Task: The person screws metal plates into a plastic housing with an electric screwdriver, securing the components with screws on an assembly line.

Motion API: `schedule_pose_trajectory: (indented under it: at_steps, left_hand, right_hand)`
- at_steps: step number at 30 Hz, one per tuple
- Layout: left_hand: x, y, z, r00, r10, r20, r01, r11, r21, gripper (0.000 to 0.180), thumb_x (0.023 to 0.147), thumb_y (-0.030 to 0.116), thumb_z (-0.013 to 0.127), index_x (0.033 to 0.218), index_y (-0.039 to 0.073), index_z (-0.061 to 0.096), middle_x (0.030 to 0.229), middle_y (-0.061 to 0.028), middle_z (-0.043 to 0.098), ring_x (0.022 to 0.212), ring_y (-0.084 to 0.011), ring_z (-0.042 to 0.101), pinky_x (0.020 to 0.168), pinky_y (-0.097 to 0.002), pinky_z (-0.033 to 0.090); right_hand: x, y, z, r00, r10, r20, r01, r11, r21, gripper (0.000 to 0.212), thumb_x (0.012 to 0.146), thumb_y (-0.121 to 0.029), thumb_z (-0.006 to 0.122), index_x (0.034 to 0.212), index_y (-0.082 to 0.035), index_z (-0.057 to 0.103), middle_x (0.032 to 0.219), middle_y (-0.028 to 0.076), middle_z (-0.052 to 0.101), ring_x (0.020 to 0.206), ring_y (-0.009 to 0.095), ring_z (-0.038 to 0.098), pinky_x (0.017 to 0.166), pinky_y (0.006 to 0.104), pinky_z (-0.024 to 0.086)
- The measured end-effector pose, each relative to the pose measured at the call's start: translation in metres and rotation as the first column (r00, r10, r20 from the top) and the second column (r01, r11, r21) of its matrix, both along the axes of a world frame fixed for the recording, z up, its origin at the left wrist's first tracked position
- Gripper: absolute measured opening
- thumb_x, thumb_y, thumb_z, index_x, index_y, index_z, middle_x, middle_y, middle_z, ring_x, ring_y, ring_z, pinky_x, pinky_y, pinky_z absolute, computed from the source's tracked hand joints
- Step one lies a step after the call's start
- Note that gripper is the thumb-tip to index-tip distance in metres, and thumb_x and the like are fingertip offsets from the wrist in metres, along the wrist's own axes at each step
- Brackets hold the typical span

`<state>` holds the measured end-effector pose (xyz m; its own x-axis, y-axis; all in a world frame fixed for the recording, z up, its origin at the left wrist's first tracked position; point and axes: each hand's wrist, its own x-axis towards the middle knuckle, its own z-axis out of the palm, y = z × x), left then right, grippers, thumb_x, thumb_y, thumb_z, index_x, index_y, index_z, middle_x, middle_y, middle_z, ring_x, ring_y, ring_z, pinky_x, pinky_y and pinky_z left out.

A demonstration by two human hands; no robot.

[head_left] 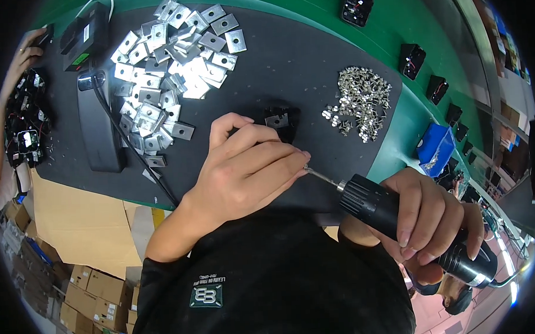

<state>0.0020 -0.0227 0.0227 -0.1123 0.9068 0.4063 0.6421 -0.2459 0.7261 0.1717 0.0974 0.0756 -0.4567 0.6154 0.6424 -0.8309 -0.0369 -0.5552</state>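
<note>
black shirt; dark green rectangular patch with pale marking, below the left hand; black sleeve ending well short of that hand

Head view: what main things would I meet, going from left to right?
Heaped black parts, long black object, metal plates, left hand, pile of small silvery parts, right hand with black screwdriver.

Holding a black electric screwdriver in the right hand, right of and nearer the body than the small black housing; meeting the screwdriver's bit with the left hand, close beside that housing. Showing silver plates heaped left of the housing, loose screws right of it.
</note>
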Motion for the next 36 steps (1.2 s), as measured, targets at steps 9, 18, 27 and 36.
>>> schedule_pose_trajectory:
  at_steps: [9, 18, 27, 36]
  left_hand:
    - [0.0010, -0.0028, -0.0042, 1.000, -0.019, 0.017, 0.018, 0.999, 0.034, 0.026, 0.060, 0.015, 0.077, 0.086, 0.009, 0.075, 0.075, 0.0021, 0.063, 0.075, -0.0150, 0.056, 0.080, -0.0360, 0.036]
    - [0.0005, -0.0060, -0.0068, 0.999, -0.015, 0.048, 0.012, 0.998, 0.057, 0.026, 0.061, 0.017, 0.077, 0.086, 0.010, 0.075, 0.074, 0.0022, 0.064, 0.074, -0.0143, 0.056, 0.082, -0.0355, 0.036]
    - [-0.0028, -0.0044, -0.0058, 0.995, -0.058, 0.081, 0.053, 0.997, 0.058, 0.021, 0.067, 0.016, 0.077, 0.086, 0.010, 0.073, 0.073, 0.0031, 0.062, 0.075, -0.0141, 0.056, 0.075, -0.0308, 0.037]
    - [-0.0028, -0.0051, -0.0094, 0.970, -0.102, 0.220, 0.090, 0.994, 0.064, 0.024, 0.066, 0.018, 0.077, 0.087, 0.007, 0.074, 0.073, -0.0002, 0.065, 0.074, -0.0162, 0.058, 0.077, -0.0339, 0.038]
  right_hand:
    - [0.0019, -0.0008, 0.0012, 0.998, 0.054, -0.014, -0.054, 0.998, -0.026, 0.052, 0.081, -0.012, 0.074, 0.124, -0.014, 0.045, 0.085, 0.005, 0.060, 0.075, 0.016, 0.063, 0.071, 0.0290, 0.053]
    - [0.0017, 0.0021, 0.0029, 0.995, 0.094, -0.022, -0.095, 0.995, -0.020, 0.051, 0.081, -0.012, 0.075, 0.122, -0.015, 0.046, 0.084, 0.005, 0.061, 0.074, 0.017, 0.063, 0.070, 0.0299, 0.053]
    - [0.0006, 0.0028, 0.0025, 0.992, 0.124, -0.033, -0.125, 0.992, -0.026, 0.049, 0.082, -0.011, 0.073, 0.122, -0.014, 0.045, 0.084, 0.006, 0.061, 0.075, 0.017, 0.063, 0.070, 0.0300, 0.054]
    - [-0.0034, 0.0062, 0.0018, 0.989, 0.138, -0.051, -0.138, 0.990, -0.012, 0.048, 0.084, -0.012, 0.072, 0.122, -0.014, 0.044, 0.084, 0.006, 0.061, 0.075, 0.017, 0.064, 0.071, 0.0295, 0.054]
